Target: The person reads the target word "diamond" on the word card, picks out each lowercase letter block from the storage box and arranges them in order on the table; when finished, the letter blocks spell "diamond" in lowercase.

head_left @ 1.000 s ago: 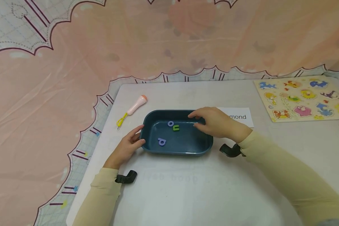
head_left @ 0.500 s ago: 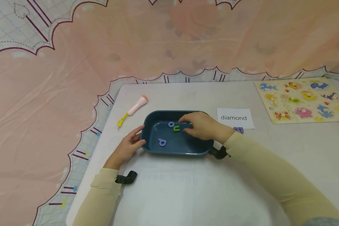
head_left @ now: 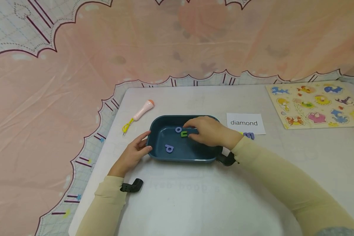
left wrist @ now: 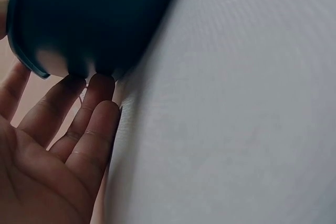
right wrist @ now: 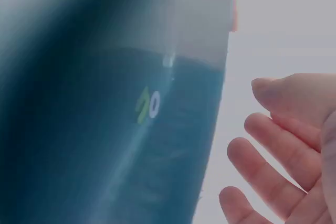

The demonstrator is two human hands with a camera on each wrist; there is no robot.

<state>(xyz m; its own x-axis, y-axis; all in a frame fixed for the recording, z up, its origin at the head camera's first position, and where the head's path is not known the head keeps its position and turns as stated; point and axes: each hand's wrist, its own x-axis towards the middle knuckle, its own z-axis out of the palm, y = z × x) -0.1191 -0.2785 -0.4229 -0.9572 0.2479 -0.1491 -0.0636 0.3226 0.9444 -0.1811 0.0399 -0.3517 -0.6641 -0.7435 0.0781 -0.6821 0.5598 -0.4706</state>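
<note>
A dark teal tray [head_left: 194, 154] holds a purple letter o [head_left: 178, 129], a green letter n [head_left: 184, 134] and a purple letter d [head_left: 169, 148]. My left hand [head_left: 130, 154] touches the tray's left end; in the left wrist view, extended fingertips [left wrist: 102, 85] rest against its outer wall. Over the tray's right half reaches my right hand [head_left: 209, 131], thumb and index parted just right of the green n, nothing visibly held. Its relaxed fingers [right wrist: 262, 166] show apart in the right wrist view. Whether they touch the tray floor I cannot tell.
Behind the right forearm lies a "diamond" card [head_left: 245, 124], a purple letter m [head_left: 249, 135] at its lower edge. A pink-and-yellow pen-like object [head_left: 138, 115] lies back left. An animal puzzle board [head_left: 318, 103] occupies the back right of the white table [head_left: 206, 203].
My right hand has moved left over the tray, toward the green n, uncovering the card and the purple m. The left hand stays at the tray's left end.
</note>
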